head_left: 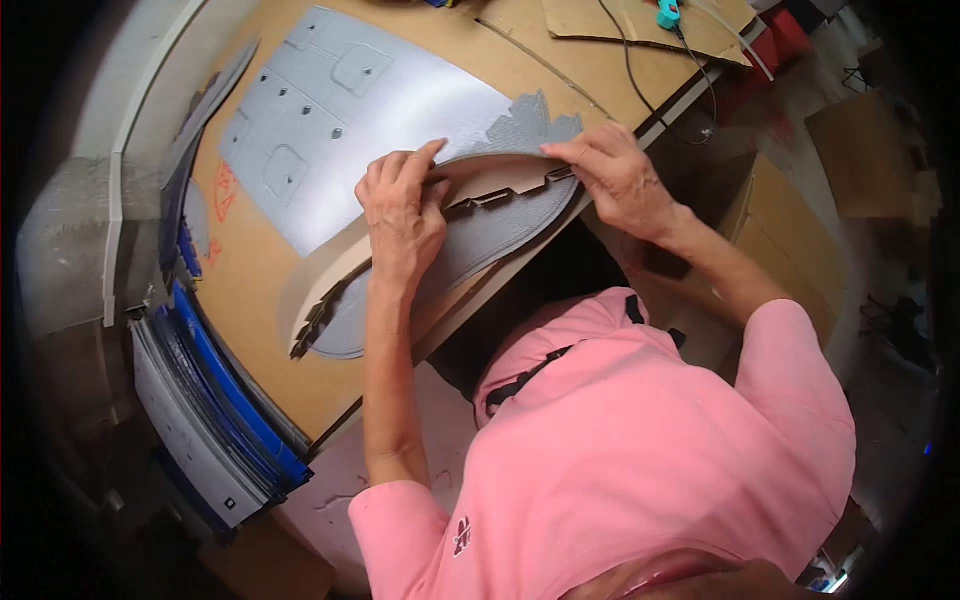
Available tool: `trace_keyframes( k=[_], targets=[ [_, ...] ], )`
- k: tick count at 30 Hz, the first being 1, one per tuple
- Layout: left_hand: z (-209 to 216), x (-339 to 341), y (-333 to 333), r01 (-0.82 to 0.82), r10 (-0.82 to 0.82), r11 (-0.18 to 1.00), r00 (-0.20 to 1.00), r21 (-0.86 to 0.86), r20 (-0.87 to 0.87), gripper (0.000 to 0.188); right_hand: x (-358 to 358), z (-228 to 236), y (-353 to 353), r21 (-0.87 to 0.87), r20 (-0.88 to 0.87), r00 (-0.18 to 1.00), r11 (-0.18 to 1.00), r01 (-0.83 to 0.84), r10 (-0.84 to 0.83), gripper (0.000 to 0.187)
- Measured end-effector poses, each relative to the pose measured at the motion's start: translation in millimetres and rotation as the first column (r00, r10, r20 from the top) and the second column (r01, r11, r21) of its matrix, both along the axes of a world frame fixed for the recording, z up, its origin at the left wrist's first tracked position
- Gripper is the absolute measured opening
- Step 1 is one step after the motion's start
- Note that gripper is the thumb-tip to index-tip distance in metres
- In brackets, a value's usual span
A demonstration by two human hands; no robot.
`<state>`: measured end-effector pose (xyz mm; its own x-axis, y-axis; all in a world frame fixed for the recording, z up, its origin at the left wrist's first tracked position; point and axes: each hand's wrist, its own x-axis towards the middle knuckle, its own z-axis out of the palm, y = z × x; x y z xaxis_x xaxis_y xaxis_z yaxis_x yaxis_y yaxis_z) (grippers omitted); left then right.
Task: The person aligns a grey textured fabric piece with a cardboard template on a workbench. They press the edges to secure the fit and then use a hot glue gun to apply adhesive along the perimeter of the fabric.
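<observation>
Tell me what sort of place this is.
Likely a workshop: a tan worktable bears a grey panel, a curved grey piece is at its near edge, and grey and blue sheets are stacked at its left.

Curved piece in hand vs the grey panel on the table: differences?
Pose: the curved piece bows upward, held by the left hand and right hand; the grey panel lies on the table, not held.
Look: the curved piece shows a beige strip with a dark, notched edge; the grey panel shows small dark spots and outlined shapes.
Shared: both are over the same table.
</observation>
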<state>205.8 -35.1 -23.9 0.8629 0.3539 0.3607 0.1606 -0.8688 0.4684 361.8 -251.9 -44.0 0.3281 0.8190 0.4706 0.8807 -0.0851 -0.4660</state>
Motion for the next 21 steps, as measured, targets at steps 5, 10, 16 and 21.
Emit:
trace_keyframes(
  k=[5,10,16,21],
  targets=[
    [-2.4,-23.0,9.9,-0.096,0.095,0.994,0.995,-0.048,-0.024,0.031,-0.6,25.2,15.9,-0.115,0.005,0.997,0.991,-0.071,0.072,0.063],
    [-12.8,-22.5,-0.4,-0.097,0.098,0.995,0.990,-0.019,0.099,0.021,-21.5,19.5,53.2,-0.126,0.020,0.987,0.980,-0.156,0.160,0.083],
    [-0.6,-38.0,6.2,0.112,-0.108,0.991,0.993,-0.078,0.051,0.056,-23.5,15.6,54.3,-0.057,-0.051,0.972,0.971,-0.232,0.230,0.059],
    [-9.4,-43.3,7.7,0.166,-0.167,0.986,0.983,0.015,0.077,0.043,-25.8,10.6,55.2,0.021,0.046,0.963,0.963,-0.268,0.267,0.050]
  ],
)
